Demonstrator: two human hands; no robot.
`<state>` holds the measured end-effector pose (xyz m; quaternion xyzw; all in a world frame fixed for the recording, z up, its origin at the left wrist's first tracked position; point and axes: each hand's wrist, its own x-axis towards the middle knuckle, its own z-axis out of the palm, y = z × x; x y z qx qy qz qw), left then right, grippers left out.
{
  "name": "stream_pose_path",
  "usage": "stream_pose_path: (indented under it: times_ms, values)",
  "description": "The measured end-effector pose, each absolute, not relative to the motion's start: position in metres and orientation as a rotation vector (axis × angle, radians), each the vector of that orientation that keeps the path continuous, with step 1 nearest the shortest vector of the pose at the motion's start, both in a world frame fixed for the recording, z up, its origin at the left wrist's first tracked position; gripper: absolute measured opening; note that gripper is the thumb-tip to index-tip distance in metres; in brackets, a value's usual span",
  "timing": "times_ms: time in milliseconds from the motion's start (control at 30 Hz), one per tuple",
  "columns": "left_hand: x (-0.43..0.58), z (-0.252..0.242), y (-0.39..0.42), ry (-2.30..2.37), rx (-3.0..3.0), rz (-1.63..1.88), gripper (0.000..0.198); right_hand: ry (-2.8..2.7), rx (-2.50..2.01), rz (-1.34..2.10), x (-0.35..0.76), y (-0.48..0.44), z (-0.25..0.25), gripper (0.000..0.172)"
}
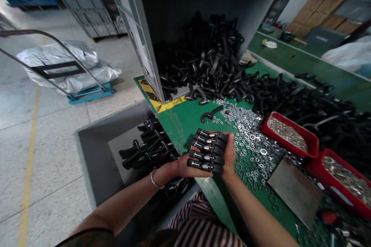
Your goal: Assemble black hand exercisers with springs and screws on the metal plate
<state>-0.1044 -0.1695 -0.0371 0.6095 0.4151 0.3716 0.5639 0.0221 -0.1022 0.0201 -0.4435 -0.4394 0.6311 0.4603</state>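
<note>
You hold a stack of black parts (pixel 209 154) over the near-left edge of the green table (pixel 179 123), their silvery metal pieces facing left. Your left hand (pixel 183 166) cups the stack's left and lower side, one finger stretched along the bottom; your right hand (pixel 230 152) is pressed against the stack's right side. Your fingers are held apart by the stack's width, though those behind it are hidden.

Below the table's left edge sits a gray bin (pixel 87 170), with rows of black parts (pixel 150 144) inside; your left forearm crosses above it. A strip of green surface runs along the table's left edge, from your hands up to the yellow-and-black tape (pixel 159 105). That gives you room on the left, beyond a lone hooked part (pixel 210 115) lying on the table.

At the table's far-left corner, a gray crate (pixel 256 5) lies on its side, and a loose pile (pixel 214 65) spills from its mouth across the table's far side. To your right, space is tighter: scattered washers (pixel 246 123) spread over the table's middle, with two red trays (pixel 313 146) and a flat metal plate (pixel 297 191) on the table's right side.
</note>
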Motion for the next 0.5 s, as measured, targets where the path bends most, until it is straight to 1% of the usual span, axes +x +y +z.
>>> stream_pose_path:
  times_ms: [167, 333, 500]
  values:
    - [-0.101, -0.047, -0.16, 1.044, 1.332, 0.871, 0.02, -1.154, -1.208, 1.463, 0.021, -0.098, 0.024, 0.053]
    - [-0.095, -0.045, -0.151, 1.101, 1.259, 0.907, 0.024, -1.19, -1.325, 1.371, 0.019, -0.097, 0.028, 0.055]
    - [-0.094, -0.05, -0.148, 1.171, 1.392, 1.044, 0.022, -1.229, -1.319, 1.345, 0.022, -0.092, 0.014, 0.054]
